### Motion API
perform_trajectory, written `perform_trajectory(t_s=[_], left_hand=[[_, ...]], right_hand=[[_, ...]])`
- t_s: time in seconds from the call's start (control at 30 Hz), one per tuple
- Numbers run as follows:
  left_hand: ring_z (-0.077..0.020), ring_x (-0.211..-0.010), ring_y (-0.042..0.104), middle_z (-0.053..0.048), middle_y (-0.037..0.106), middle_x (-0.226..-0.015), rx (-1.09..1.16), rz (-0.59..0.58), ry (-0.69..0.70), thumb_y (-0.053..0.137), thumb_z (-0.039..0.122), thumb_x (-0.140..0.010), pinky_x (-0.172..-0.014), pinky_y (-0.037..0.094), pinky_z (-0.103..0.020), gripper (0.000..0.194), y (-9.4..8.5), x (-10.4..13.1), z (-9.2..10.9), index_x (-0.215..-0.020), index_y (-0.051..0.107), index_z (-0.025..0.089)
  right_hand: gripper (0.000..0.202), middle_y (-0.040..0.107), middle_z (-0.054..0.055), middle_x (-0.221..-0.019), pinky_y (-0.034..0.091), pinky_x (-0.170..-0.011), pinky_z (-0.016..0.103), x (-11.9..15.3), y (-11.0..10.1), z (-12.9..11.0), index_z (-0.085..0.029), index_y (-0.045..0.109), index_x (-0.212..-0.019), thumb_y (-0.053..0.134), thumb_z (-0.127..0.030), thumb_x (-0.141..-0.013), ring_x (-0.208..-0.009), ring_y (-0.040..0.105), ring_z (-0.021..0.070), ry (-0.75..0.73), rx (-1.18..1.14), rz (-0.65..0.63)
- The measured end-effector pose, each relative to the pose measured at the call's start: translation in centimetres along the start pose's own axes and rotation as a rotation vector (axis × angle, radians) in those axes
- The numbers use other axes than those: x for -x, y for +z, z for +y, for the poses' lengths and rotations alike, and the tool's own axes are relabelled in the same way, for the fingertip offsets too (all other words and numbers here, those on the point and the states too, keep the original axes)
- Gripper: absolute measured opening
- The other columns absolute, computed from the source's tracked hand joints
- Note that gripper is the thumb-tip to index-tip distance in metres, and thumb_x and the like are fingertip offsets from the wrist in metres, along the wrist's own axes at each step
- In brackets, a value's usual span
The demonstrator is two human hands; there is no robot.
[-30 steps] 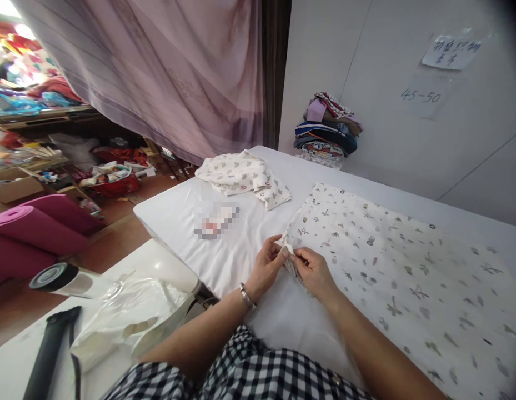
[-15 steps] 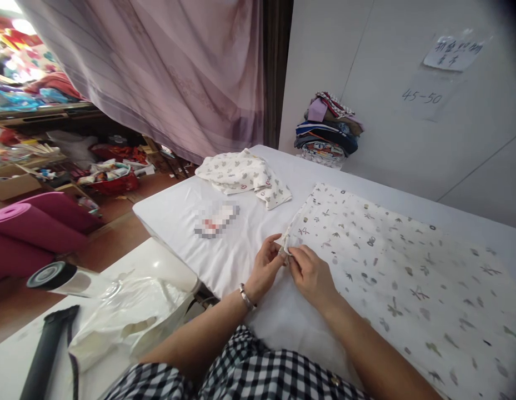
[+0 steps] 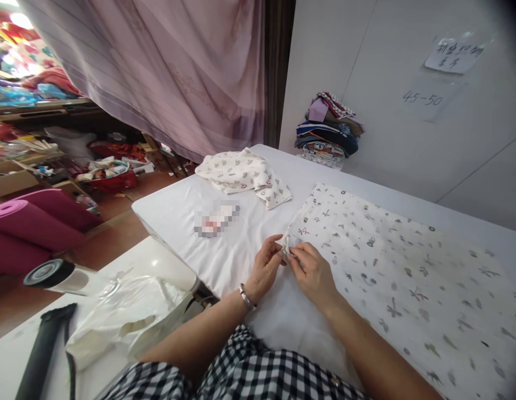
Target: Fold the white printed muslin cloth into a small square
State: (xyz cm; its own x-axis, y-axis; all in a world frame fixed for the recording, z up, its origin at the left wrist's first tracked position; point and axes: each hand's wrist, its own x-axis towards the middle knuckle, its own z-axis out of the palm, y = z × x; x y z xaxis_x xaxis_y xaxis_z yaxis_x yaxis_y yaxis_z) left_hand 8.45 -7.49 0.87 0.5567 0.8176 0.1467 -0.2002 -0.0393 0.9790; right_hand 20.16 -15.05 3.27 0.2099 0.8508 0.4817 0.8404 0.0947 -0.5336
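Note:
A white cloth (image 3: 378, 261) printed with small grey-green leaves and insects lies spread over the right side of the white-covered table (image 3: 174, 216). My left hand (image 3: 266, 264) pinches its near left corner between thumb and fingers. Close against it, my right hand (image 3: 311, 269) grips the same corner, thumb and forefinger pressed together on the gathered edge. Fingers hide part of that corner. Farther back on the table, a second printed white cloth (image 3: 245, 172) lies crumpled. Between it and my hands is a small blurred-out item (image 3: 216, 220).
Folded fabrics (image 3: 329, 130) are stacked by the grey wall. To the left, a lower white surface (image 3: 16, 339) holds a plastic bag (image 3: 128, 311), a clear roll (image 3: 70, 276) and a black tube (image 3: 45, 350). Pink rolls (image 3: 36, 228) and a red basket (image 3: 110, 175) stand beyond; a curtain (image 3: 170, 72) hangs behind.
My fingers shift slightly at the pinched corner, and the gathered edge there looks a little different. Both hands stay in nearly the same place.

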Motion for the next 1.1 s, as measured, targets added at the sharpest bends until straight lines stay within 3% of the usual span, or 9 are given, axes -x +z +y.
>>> perform_trajectory(t_s=[0.1, 0.33, 0.57, 0.73, 0.87, 0.97, 1.1], left_hand=[[-0.0105, -0.069, 0.052, 0.001, 0.052, -0.079, -0.034, 0.006, 0.016, 0.048, 0.024, -0.083, -0.066, 0.047, -0.027, 0.034, 0.0, 0.0, -0.1, -0.117, 0.045, 0.020], [-0.0090, -0.064, 0.049, 0.002, 0.049, -0.075, -0.071, 0.028, 0.019, 0.051, 0.022, -0.080, -0.060, 0.043, -0.022, 0.037, -0.2, 0.0, -0.1, -0.117, 0.045, 0.020], [-0.0089, -0.064, 0.049, 0.002, 0.050, -0.074, -0.054, 0.013, 0.017, 0.049, 0.016, -0.078, -0.060, 0.042, -0.022, 0.040, -0.2, 0.0, -0.3, -0.117, 0.044, 0.020], [-0.0090, -0.066, 0.049, 0.002, 0.050, -0.076, -0.042, 0.007, 0.021, 0.053, 0.021, -0.081, -0.062, 0.042, -0.022, 0.038, -0.3, 0.1, -0.2, -0.118, 0.044, 0.021], [-0.0098, -0.068, 0.049, 0.001, 0.050, -0.076, -0.094, -0.013, 0.081, 0.052, 0.025, -0.084, -0.064, 0.042, -0.024, 0.037, -0.4, 0.0, -0.6, -0.120, 0.043, 0.021], [-0.0100, -0.067, 0.048, 0.002, 0.049, -0.075, -0.084, -0.018, 0.068, 0.052, 0.027, -0.084, -0.064, 0.043, -0.024, 0.037, -0.3, 0.0, -0.6, -0.120, 0.043, 0.021], [-0.0099, -0.067, 0.048, 0.002, 0.048, -0.076, 0.015, -0.007, -0.002, 0.053, 0.027, -0.083, -0.063, 0.045, -0.024, 0.037, -0.2, -0.1, -0.1, -0.118, 0.044, 0.021]], right_hand=[[0.024, 0.057, 0.004, -0.080, 0.044, -0.067, 0.026, -0.1, 0.0, -0.1, -0.020, 0.061, -0.084, 0.039, -0.022, -0.092, -0.075, 0.054, 0.0144, -0.023, 0.013, 0.012], [0.014, 0.057, 0.008, -0.090, 0.044, -0.076, 0.033, 0.0, 0.3, -0.2, -0.018, 0.060, -0.089, 0.046, -0.021, -0.089, -0.088, 0.052, 0.0206, -0.102, 0.084, -0.042], [0.026, 0.057, 0.003, -0.080, 0.043, -0.062, 0.025, -0.2, -0.1, 0.4, -0.020, 0.058, -0.077, 0.039, -0.027, -0.093, -0.073, 0.054, 0.0139, 0.159, -0.341, 0.023], [0.015, 0.059, 0.003, -0.090, 0.044, -0.066, 0.025, -0.1, 0.0, 0.0, -0.022, 0.061, -0.093, 0.053, -0.033, -0.087, -0.080, 0.055, 0.0152, 0.131, -0.334, -0.069], [0.014, 0.059, 0.002, -0.085, 0.044, -0.065, 0.025, -0.1, 0.4, 0.5, -0.021, 0.061, -0.088, 0.052, -0.032, -0.087, -0.074, 0.054, 0.0140, 0.159, -0.380, -0.091], [0.018, 0.059, 0.002, -0.082, 0.043, -0.061, 0.024, -0.1, 0.3, 1.0, -0.020, 0.061, -0.085, 0.048, -0.032, -0.088, -0.073, 0.054, 0.0140, 0.196, -0.415, -0.063], [0.023, 0.059, 0.002, -0.077, 0.043, -0.063, 0.025, -0.3, -0.6, 1.2, -0.019, 0.059, -0.081, 0.045, -0.033, -0.089, -0.071, 0.054, 0.0143, 0.292, -0.411, 0.067]])
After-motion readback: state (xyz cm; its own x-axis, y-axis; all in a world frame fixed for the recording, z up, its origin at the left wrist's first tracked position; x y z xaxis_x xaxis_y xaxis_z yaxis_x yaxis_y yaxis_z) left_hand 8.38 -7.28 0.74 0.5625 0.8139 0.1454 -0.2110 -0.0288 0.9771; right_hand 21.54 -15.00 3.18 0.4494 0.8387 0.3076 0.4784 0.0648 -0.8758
